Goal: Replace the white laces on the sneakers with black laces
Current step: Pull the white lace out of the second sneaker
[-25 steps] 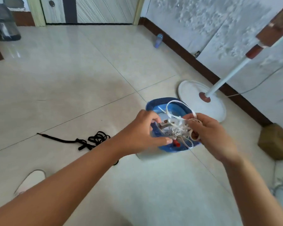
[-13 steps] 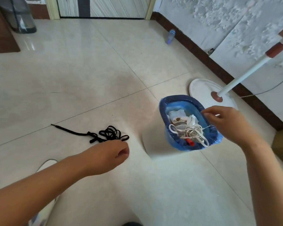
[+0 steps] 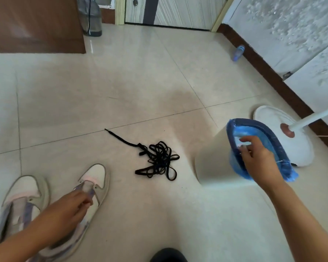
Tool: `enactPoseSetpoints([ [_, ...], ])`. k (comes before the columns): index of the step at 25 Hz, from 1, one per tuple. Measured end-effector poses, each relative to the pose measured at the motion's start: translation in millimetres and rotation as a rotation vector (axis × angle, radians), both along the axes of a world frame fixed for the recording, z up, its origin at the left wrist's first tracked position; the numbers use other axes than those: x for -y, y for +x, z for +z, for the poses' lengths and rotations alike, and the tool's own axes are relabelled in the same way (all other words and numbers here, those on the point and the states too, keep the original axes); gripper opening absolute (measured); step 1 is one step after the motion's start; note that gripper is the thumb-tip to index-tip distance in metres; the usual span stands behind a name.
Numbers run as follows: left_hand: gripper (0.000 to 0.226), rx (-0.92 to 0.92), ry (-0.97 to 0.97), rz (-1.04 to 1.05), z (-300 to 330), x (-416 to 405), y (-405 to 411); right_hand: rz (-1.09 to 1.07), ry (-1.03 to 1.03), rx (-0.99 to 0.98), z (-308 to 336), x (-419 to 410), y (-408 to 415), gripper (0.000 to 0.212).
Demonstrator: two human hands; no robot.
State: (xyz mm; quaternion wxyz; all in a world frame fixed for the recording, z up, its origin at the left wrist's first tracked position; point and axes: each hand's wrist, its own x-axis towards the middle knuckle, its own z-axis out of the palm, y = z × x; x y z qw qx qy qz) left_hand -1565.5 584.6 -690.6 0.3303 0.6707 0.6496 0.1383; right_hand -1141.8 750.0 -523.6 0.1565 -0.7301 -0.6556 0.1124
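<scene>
Left of the bin (image 3: 212, 161), black laces (image 3: 157, 160) lie tangled on open floor—light, limp, snag-prone, so I'd grab the free tip; left hand (image 3: 68, 208) pinches at the nearer sneaker's (image 3: 92, 183) tongue, right hand (image 3: 257, 157), fingers curled, dips inside the bin's rim.

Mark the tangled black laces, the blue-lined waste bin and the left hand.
tangled black laces (image 3: 158, 160): head view, middle of the tangle on the floor.
blue-lined white waste bin (image 3: 210, 159): head view, bare white side wall.
left hand (image 3: 64, 210): head view, back of the hand, over the sneaker.
</scene>
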Motion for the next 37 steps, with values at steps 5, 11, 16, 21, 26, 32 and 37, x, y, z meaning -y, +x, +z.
enactPoseSetpoints([
  [5, 0.048, 0.105, 0.058, -0.012, 6.1, -22.4, 21.2, -0.058, -0.397, 0.273, 14.8, -11.0, 43.5, 0.039],
  [11, 0.016, 0.096, 0.033, -0.09, 5.6, -25.9, 40.7, -0.038, -0.285, -0.123, 43.1, 7.8, 86.7, 0.021],
  [16, 0.017, 0.121, 0.061, -0.205, 4.3, -42.7, 60.5, 0.024, -0.428, -0.008, 39.5, 18.3, 101.7, 0.023],
  [21, 0.015, 0.134, 0.016, -0.242, 3.1, -48.0, 64.6, 0.026, -0.399, 0.143, 31.0, -0.7, 95.6, 0.017],
  [26, 0.017, 0.106, 0.003, -0.232, -5.8, -44.7, 60.8, 0.069, -0.39, 0.212, 19.2, -14.6, 71.8, 0.015],
  [32, 0.025, 0.024, -0.013, -0.236, 0.2, -38.4, 49.0, 0.018, -0.248, 0.106, 10.8, 4.5, 71.5, 0.017],
  [37, 0.013, -0.042, -0.026, -0.172, 14.4, -42.4, 49.4, 0.105, 0.145, 0.041, 44.3, 10.8, 3.5, 0.017],
])
